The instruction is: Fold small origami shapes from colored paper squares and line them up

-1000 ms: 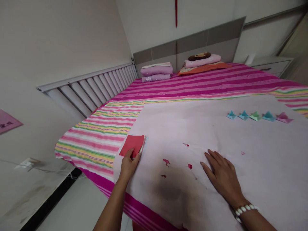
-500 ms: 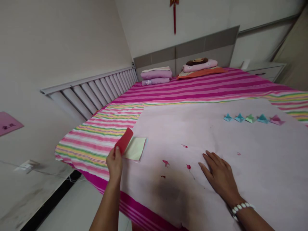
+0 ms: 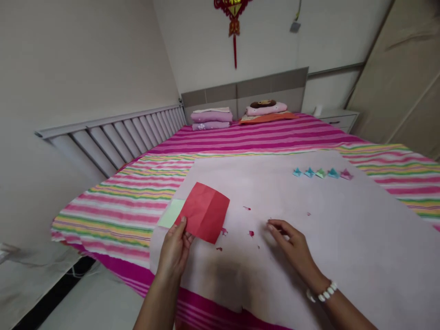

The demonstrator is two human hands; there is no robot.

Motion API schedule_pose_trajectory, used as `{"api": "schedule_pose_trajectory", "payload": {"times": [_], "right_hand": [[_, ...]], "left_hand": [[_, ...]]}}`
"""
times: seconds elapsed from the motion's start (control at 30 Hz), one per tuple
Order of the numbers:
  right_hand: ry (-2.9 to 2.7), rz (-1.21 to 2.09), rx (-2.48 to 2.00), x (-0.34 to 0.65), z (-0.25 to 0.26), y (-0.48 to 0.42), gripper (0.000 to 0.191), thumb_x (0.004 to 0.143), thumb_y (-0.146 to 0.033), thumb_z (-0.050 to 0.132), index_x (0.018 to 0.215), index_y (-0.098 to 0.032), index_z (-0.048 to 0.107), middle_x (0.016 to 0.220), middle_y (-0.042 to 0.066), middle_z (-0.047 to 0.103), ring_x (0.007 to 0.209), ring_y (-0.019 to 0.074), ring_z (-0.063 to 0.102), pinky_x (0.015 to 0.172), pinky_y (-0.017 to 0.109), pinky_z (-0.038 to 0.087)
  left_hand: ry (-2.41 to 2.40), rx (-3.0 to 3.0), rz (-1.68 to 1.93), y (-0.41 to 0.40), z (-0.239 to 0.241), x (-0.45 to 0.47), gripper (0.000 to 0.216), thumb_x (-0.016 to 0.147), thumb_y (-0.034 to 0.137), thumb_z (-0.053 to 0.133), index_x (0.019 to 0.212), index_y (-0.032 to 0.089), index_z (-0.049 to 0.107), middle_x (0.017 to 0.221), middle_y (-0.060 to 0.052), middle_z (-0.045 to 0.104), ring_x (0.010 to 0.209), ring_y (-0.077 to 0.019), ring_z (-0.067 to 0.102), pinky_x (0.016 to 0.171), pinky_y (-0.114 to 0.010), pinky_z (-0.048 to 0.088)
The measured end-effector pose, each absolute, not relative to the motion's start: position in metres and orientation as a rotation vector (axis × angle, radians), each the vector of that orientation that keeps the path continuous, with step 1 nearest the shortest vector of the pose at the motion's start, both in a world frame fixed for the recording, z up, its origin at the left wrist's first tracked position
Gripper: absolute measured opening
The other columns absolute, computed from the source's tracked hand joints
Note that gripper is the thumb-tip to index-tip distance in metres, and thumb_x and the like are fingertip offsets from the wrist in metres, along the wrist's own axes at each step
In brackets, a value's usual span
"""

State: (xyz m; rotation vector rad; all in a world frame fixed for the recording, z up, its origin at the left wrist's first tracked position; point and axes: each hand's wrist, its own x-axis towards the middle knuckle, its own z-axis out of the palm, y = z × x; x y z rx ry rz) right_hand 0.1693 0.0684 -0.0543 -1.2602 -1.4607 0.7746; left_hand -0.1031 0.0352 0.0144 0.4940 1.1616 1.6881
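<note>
My left hand (image 3: 176, 247) pinches a square sheet of red paper (image 3: 203, 211) by its lower left corner. Creases run across the sheet, which is held up off the white sheet (image 3: 261, 183) spread over the bed. Behind it, partly hidden, lies a pale green paper stack (image 3: 171, 213). My right hand (image 3: 292, 245), with a white bead bracelet on its wrist, is raised over the white sheet, fingers loosely bent and apart, holding nothing. Small red marks (image 3: 251, 233) dot the surface between the hands.
A row of several small folded paper boats (image 3: 321, 173) stands on the far right of the sheet. Folded bedding (image 3: 211, 117) and a pillow pile (image 3: 266, 109) sit by the headboard (image 3: 209, 95). A white rail (image 3: 120, 126) edges the left side.
My left hand has brought the red paper from the stack toward the right and opened it out flat. My right hand has lifted from the sheet, its fingers now bent. The view has shifted.
</note>
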Motion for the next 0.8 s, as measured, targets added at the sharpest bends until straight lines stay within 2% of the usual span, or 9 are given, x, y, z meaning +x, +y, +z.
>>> {"api": "schedule_pose_trajectory", "payload": {"times": [0.07, 0.2, 0.27, 0.37, 0.47, 0.6, 0.7, 0.77, 0.8], "right_hand": [[-1.328, 0.998, -1.117, 0.159, -0.033, 0.052, 0.029, 0.077, -0.044, 0.066, 0.092, -0.019, 0.068, 0.079, 0.006, 0.070, 0.072, 0.0214, 0.064, 0.068, 0.035, 0.050], [-1.090, 1.392, -0.915, 0.148, -0.008, 0.030, 0.061, 0.074, -0.042, 0.072, 0.128, -0.021, 0.050, 0.072, 0.002, 0.069, 0.050, 0.0147, 0.059, 0.049, 0.027, 0.043], [-1.045, 1.472, -0.894, 0.150, -0.004, 0.026, 0.066, 0.074, -0.042, 0.072, 0.131, -0.021, 0.047, 0.067, 0.002, 0.069, 0.045, 0.0135, 0.057, 0.045, 0.025, 0.040], [-1.053, 1.510, -0.947, 0.158, -0.003, 0.022, 0.041, 0.072, -0.043, 0.074, 0.102, -0.017, 0.066, 0.064, 0.003, 0.069, 0.042, 0.0117, 0.056, 0.042, 0.023, 0.038], [-1.095, 1.446, -1.015, 0.165, -0.002, 0.019, 0.028, 0.070, -0.042, 0.075, 0.074, -0.016, 0.068, 0.061, 0.003, 0.068, 0.047, 0.0121, 0.057, 0.045, 0.023, 0.039], [-1.130, 1.330, -1.019, 0.171, -0.001, 0.013, 0.024, 0.071, -0.040, 0.076, 0.073, -0.018, 0.069, 0.058, 0.002, 0.066, 0.054, 0.0148, 0.058, 0.053, 0.026, 0.044], [-1.164, 1.231, -1.011, 0.175, -0.002, 0.006, 0.020, 0.069, -0.038, 0.077, 0.071, -0.019, 0.069, 0.065, 0.002, 0.067, 0.060, 0.0163, 0.057, 0.058, 0.028, 0.045], [-1.205, 1.165, -0.994, 0.177, -0.005, 0.001, 0.018, 0.071, -0.036, 0.076, 0.070, -0.020, 0.068, 0.070, 0.003, 0.067, 0.065, 0.0175, 0.057, 0.061, 0.029, 0.045], [-1.232, 1.134, -0.982, 0.177, -0.006, -0.001, 0.017, 0.072, -0.034, 0.076, 0.069, -0.020, 0.068, 0.073, 0.003, 0.067, 0.067, 0.0182, 0.057, 0.063, 0.030, 0.045]], "left_hand": [[1.116, 0.593, 1.616, 0.032, 0.014, -0.084, 0.014, 0.081, 0.026, 0.063, 0.089, 0.015, 0.067, 0.083, -0.004, 0.076, 0.075, -0.0181, 0.071, 0.072, -0.029, 0.057], [1.130, 0.820, 1.425, 0.025, 0.014, -0.052, 0.032, 0.078, 0.042, 0.066, 0.094, 0.015, 0.068, 0.086, -0.006, 0.076, 0.084, -0.0242, 0.070, 0.072, -0.033, 0.056], [1.147, 0.897, 1.349, 0.020, 0.015, -0.040, 0.035, 0.077, 0.044, 0.065, 0.096, 0.014, 0.069, 0.083, -0.006, 0.076, 0.082, -0.0248, 0.070, 0.069, -0.032, 0.056], [1.139, 0.959, 1.274, 0.015, 0.016, -0.029, 0.036, 0.077, 0.047, 0.064, 0.094, 0.015, 0.069, 0.078, -0.004, 0.075, 0.076, -0.0234, 0.069, 0.062, -0.030, 0.054], [1.154, 1.056, 1.269, 0.012, 0.018, -0.026, 0.033, 0.079, 0.046, 0.062, 0.089, 0.016, 0.070, 0.079, -0.004, 0.075, 0.076, -0.0218, 0.069, 0.067, -0.030, 0.053], [1.279, 1.294, 1.325, 0.012, 0.011, -0.031, 0.025, 0.074, 0.036, 0.068, 0.092, 0.019, 0.070, 0.101, -0.008, 0.073, 0.100, -0.0262, 0.064, 0.087, -0.036, 0.050], [1.434, 1.403, 1.329, 0.012, -0.003, -0.038, 0.045, 0.063, 0.029, 0.076, 0.107, 0.025, 0.068, 0.140, -0.008, 0.050, 0.125, -0.0319, 0.048, 0.094, -0.040, 0.046], [1.359, 1.314, 1.304, 0.010, -0.013, -0.042, 0.057, 0.058, 0.029, 0.079, 0.113, 0.026, 0.066, 0.146, -0.009, 0.043, 0.128, -0.0332, 0.045, 0.095, -0.041, 0.046], [1.271, 1.237, 1.286, 0.009, -0.016, -0.043, 0.059, 0.056, 0.029, 0.080, 0.113, 0.024, 0.066, 0.142, -0.011, 0.047, 0.125, -0.0329, 0.048, 0.095, -0.041, 0.046]]}}
